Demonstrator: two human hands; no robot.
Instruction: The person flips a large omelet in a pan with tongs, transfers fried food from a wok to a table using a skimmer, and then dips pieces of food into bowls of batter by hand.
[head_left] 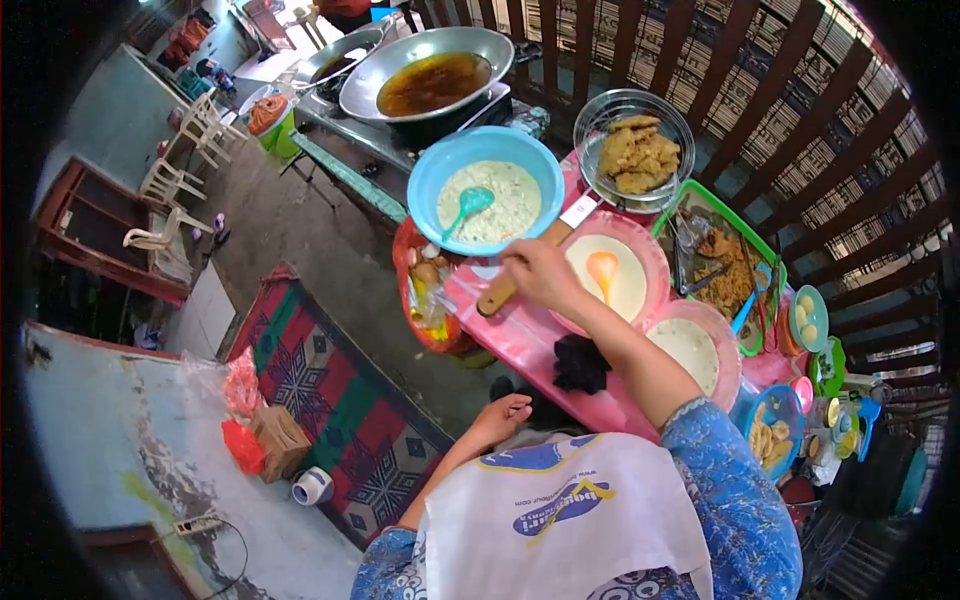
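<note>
My right hand (540, 273) is over the middle of a long wooden piece (497, 297), just below the rim of a blue bowl (424, 205). Its fingers are bent, and what they hold, if anything, is hidden. The wooden piece has a rounded end with a hole and a white labelled part at its far end. Pale batter with green bits and a teal ladle (474, 200) are in the blue bowl. Beside my right forearm is a pink basin (655, 262) of white batter with an orange ladle (603, 268). My left hand (500, 418) hangs near my apron, fingers curled, holding nothing visible.
A wok (505, 55) of brown oil sits on the stove beyond the blue bowl. Fried food fills part of a wire basket (592, 175). A green tray (690, 190) and a black cloth (580, 364) are on the pink table (535, 350). A red bag (408, 290) hangs at its left.
</note>
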